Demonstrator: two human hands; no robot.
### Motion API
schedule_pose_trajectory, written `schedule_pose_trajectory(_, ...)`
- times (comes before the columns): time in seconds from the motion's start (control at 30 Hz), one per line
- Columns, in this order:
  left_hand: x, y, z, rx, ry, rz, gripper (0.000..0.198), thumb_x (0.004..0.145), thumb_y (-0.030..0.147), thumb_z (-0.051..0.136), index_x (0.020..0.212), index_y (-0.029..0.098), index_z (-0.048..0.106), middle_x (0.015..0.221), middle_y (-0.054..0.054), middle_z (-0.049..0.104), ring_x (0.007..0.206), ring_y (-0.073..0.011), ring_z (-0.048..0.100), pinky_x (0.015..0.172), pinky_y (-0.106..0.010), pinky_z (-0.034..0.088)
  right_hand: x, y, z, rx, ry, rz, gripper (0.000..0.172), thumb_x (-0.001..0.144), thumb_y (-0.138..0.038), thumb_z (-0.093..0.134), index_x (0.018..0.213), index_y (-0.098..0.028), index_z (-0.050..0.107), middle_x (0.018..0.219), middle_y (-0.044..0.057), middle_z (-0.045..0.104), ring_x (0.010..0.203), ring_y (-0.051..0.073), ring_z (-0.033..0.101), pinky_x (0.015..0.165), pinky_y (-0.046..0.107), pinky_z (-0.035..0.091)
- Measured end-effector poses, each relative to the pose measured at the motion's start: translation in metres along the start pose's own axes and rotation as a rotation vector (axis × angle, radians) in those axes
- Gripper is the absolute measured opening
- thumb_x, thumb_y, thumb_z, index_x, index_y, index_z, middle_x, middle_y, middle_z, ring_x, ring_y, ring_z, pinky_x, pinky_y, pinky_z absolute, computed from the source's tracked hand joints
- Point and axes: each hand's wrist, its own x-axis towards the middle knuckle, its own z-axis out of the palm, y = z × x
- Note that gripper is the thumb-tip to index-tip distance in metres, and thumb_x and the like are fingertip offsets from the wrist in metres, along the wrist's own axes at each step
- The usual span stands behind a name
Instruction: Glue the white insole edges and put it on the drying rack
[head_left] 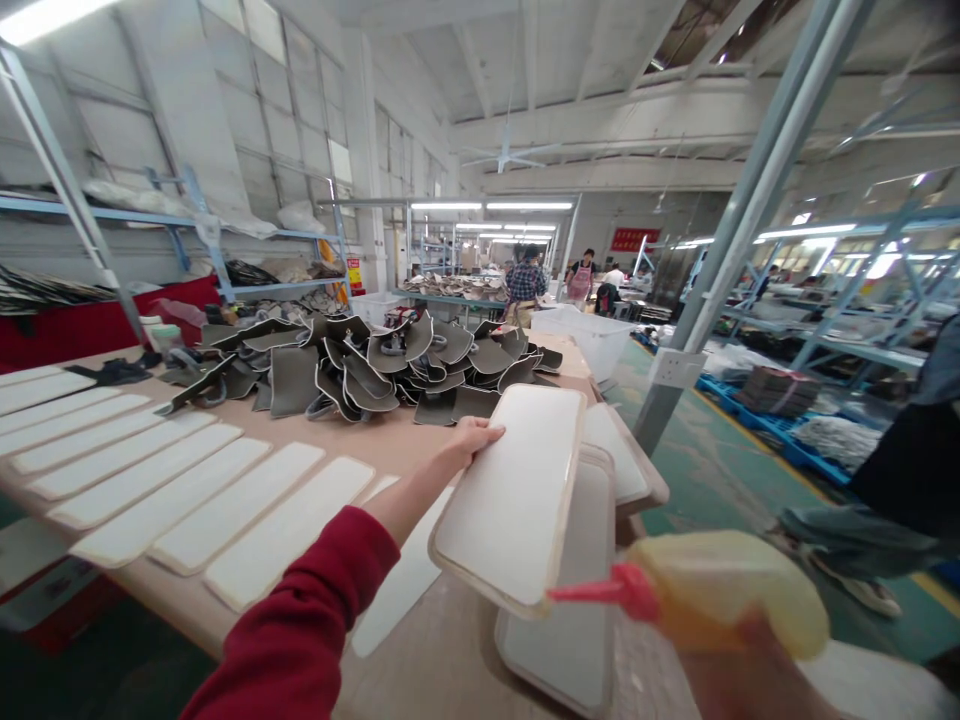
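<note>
My left hand point(474, 438) pinches the upper left edge of a white rounded panel point(517, 490), tilted above the table. In my right hand point(757, 665), blurred at the lower right, is a squeeze bottle point(739, 585) of yellowish liquid with a red nozzle. The nozzle tip meets the near right corner of the panel, where a yellowish line runs along the edge. Beneath the held panel lie more white panels point(559, 650), partly covered by it. A row of similar white panels point(292, 530) stretches along the left side of the table.
Grey-brown curved pieces point(360, 370) lie heaped across the back of the table point(450, 690). A metal post point(720, 250) rises at the table's right corner, near a white bin point(585, 335). A person point(892, 490) is at the far right, and others are farther back.
</note>
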Motion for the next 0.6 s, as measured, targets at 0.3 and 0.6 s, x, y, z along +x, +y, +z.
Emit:
schedule_pose_trajectory(0.3,-0.039,-0.010,0.028,-0.025,-0.178,0.150,0.049,0.053,0.044,0.081,0.090,0.013,0.071,0.072,-0.004,0.071,0.063,-0.0168,0.062,0.060,-0.026,0.046,0.079,-0.026,0.030,0.124,0.002,-0.203,0.055,0.054,-0.026,0.090,0.102,-0.020,0.064,0.089,-0.002,0.064,0.079,0.012,0.060,0.074,0.017,0.053)
schedule_pose_trajectory(0.6,-0.046,0.005,0.034,-0.046,-0.320,0.129,0.048,0.047,0.016,0.070,0.095,0.015,0.073,0.079,-0.004,0.072,0.076,-0.0255,0.065,0.070,-0.034,0.049,0.021,-0.011,0.008,-0.052,0.074,-0.249,0.064,0.054,-0.034,0.090,0.109,-0.021,0.060,0.087,0.000,0.065,0.069,0.012,0.060,0.060,0.013,0.050)
